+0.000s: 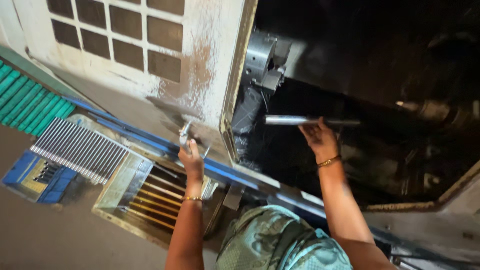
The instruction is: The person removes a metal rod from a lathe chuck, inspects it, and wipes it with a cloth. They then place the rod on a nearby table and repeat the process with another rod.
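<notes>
**Rod held inside the machine, door handle gripped**

The right hand (320, 137) reaches into the dark machine opening, fingers closed around a long metal rod (300, 120) held level — its bright end points toward the steel chuck (261, 54) up and to the left, well short of touching it. The left hand (191, 159) is wrapped around the metal handle (185, 136) on the white sliding door (200, 45), just beside the opening's edge. Below left, a tray of finished rods (77, 149) lies in a neat row, next to a blue crate (32, 177)
</notes>
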